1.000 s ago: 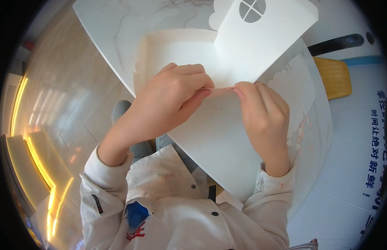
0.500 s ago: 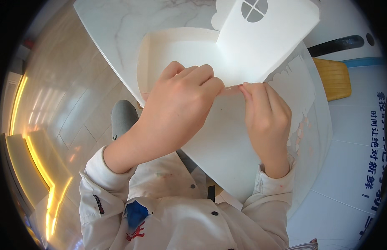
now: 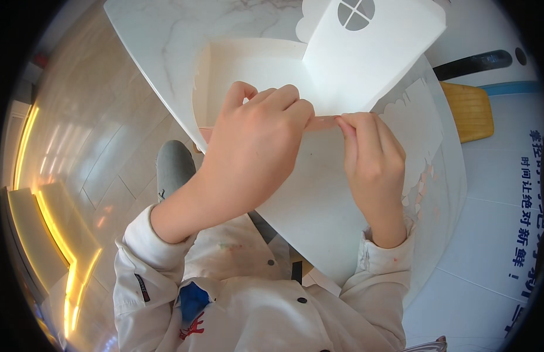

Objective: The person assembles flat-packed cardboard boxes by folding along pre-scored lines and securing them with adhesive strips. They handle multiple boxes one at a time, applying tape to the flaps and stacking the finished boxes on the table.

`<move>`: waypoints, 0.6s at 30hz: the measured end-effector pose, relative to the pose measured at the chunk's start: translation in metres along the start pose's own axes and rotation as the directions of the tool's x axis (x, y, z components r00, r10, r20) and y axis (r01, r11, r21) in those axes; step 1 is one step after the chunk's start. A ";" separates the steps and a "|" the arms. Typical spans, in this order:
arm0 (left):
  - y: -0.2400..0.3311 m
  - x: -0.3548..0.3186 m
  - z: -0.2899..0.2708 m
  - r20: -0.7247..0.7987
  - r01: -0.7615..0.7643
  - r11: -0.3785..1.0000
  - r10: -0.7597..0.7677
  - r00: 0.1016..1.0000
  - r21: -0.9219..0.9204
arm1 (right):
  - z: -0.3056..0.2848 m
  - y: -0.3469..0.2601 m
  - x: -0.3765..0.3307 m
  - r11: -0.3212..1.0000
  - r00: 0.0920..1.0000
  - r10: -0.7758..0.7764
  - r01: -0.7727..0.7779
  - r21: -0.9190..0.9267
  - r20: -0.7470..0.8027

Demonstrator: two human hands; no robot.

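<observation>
A white cardboard box (image 3: 248,57) stands open on the marble-patterned table, its outer side pinkish. The tall raised panel (image 3: 389,44) on its right has a round window cut-out with cross bars. Along the box's near wall, my left hand (image 3: 260,135) has its fingers curled over the top edge, hiding the wall's middle. Further right on the same edge, my right hand (image 3: 374,155) pinches the near wall between thumb and bent fingers. A short strip of pinkish wall shows between the two hands.
White cut card pieces with scalloped edges (image 3: 410,120) lie on the marble-patterned table (image 3: 166,29) at the right. Beyond the table's right edge are a yellow wooden piece (image 3: 468,111) and a black handle (image 3: 474,63). Tiled floor lies to the left.
Both hands have shifted very slightly, the right one a little up and left. More of the pinkish near wall shows, and the box has moved slightly.
</observation>
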State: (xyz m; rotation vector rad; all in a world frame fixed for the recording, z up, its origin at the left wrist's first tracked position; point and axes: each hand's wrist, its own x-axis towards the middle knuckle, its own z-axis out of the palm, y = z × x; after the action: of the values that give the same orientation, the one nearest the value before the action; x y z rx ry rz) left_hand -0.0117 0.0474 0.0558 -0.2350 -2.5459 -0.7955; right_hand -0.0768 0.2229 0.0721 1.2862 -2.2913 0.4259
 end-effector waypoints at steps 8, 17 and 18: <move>-0.006 -0.001 -0.009 0.100 0.003 0.996 0.006 0.995 -0.090 | -0.008 0.000 0.004 0.997 0.997 -0.066 0.067 -0.031 0.041; -0.004 0.000 -0.005 0.087 -0.108 0.993 0.112 0.990 -0.048 | -0.010 -0.010 0.000 0.983 0.991 -0.088 0.104 -0.150 0.105; -0.006 0.000 -0.006 0.077 -0.102 0.990 0.110 0.991 -0.096 | -0.012 -0.007 0.001 0.989 0.993 -0.077 0.088 -0.118 0.091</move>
State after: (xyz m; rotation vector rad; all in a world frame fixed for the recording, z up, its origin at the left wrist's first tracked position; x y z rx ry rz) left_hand -0.0112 0.0392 0.0574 -0.4381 -2.5514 -0.8791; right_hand -0.0684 0.2245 0.0828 1.3557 -2.2858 0.2020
